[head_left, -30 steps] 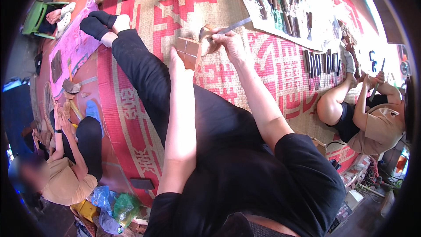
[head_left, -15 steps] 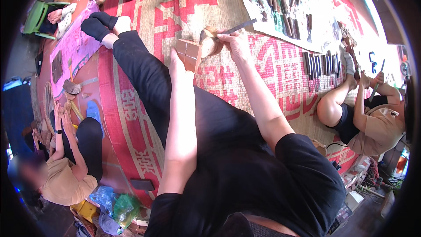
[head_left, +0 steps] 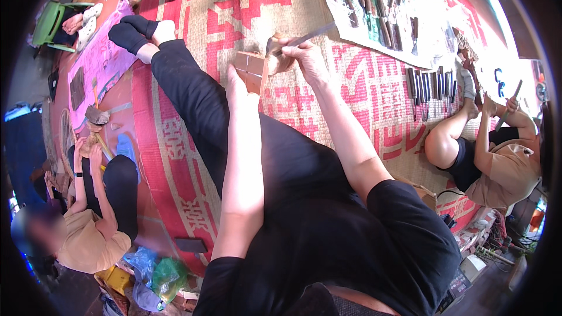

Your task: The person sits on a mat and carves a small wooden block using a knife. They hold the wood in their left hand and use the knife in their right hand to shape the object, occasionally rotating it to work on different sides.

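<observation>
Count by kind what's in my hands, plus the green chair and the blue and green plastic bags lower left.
Wooden piece, left hand (block and rounded part seem joined): 1
Flat tool, right hand: 1
Green chair: 1
Blue plastic bag and green plastic bag: 2
Total: 5

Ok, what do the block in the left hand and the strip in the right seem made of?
The block seems smooth, bare wood, from its reddish-brown faces. The strip looks like grey metal, thin and straight; blur leaves its finish unclear.
</observation>
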Action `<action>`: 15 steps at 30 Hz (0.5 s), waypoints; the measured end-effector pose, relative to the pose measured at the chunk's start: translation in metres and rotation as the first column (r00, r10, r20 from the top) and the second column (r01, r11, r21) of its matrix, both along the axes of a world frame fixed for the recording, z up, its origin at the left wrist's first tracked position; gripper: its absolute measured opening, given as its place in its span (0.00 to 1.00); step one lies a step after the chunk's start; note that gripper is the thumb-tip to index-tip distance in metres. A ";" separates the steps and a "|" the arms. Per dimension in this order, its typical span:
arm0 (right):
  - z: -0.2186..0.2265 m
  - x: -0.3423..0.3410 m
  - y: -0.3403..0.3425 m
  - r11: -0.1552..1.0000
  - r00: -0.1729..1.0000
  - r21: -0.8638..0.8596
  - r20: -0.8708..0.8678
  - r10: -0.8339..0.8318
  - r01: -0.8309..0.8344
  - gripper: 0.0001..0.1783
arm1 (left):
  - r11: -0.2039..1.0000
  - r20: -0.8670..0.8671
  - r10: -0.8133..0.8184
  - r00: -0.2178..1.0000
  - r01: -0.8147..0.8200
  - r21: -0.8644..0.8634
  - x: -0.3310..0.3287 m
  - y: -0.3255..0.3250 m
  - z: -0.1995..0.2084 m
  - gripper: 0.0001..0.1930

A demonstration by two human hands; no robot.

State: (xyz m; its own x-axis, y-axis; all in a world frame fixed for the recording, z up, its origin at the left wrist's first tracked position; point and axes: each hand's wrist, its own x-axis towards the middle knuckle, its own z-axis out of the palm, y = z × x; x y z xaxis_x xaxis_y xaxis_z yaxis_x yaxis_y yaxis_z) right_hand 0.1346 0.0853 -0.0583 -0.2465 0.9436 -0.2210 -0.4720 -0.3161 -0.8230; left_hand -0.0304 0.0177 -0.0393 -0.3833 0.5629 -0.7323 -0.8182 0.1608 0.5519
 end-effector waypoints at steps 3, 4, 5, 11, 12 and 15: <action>0.008 -0.007 0.000 1.000 0.998 -0.007 0.061 -0.014 0.014 0.08 | 1.000 -0.015 0.011 1.000 -0.011 -0.011 -0.002 -0.004 0.006 0.22; 0.013 -0.004 0.000 0.997 0.995 -0.057 0.084 -0.051 0.055 0.08 | 1.000 -0.015 0.008 1.000 -0.008 -0.009 -0.003 -0.004 0.007 0.22; 0.016 -0.001 0.001 0.990 0.990 -0.106 0.109 -0.085 0.097 0.09 | 1.000 -0.020 0.000 1.000 0.000 0.005 -0.004 -0.005 0.007 0.22; 0.016 -0.001 -0.001 1.000 0.996 -0.006 0.086 0.019 -0.019 0.10 | 0.999 -0.032 -0.043 0.999 0.044 0.030 0.001 -0.004 0.004 0.24; 0.016 -0.002 0.000 0.999 0.991 0.024 0.128 0.032 -0.035 0.10 | 0.998 -0.033 -0.041 0.999 0.042 0.035 0.002 -0.004 0.006 0.24; 0.017 -0.001 0.003 0.999 0.982 -0.039 0.187 -0.025 0.033 0.09 | 0.997 -0.058 -0.071 0.996 0.073 0.029 0.005 -0.007 0.018 0.28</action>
State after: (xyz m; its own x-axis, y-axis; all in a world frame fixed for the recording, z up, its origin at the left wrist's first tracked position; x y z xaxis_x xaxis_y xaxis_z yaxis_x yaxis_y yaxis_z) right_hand 0.1335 0.0881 -0.0412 -0.1702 0.9387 -0.2997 -0.3215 -0.3404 -0.8836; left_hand -0.0249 0.0108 -0.0216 -0.3812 0.6129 -0.6921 -0.7725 0.2001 0.6027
